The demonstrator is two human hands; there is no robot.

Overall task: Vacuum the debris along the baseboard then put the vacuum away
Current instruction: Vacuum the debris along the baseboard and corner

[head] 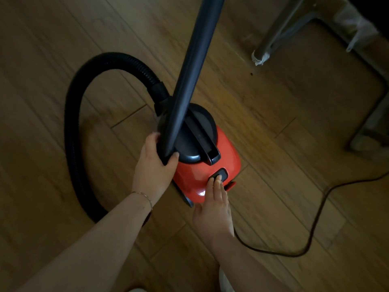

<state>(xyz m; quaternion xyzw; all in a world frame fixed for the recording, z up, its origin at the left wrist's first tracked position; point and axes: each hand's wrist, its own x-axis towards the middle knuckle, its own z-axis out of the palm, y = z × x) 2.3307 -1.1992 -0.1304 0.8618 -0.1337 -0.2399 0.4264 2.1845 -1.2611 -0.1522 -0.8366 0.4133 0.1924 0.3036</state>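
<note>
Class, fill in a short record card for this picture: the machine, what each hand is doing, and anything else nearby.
Machine: red canister vacuum with a black lid, standing on the wooden floor
Left hand: grips the dark wand near its lower end
Right hand: straight fingers on the black button
Hose: black, loops to the left
Cord: trails off right
Nearby: metal furniture leg, upper right

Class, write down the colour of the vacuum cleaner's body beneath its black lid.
The vacuum cleaner's body is red, shown best in the head view.
</note>
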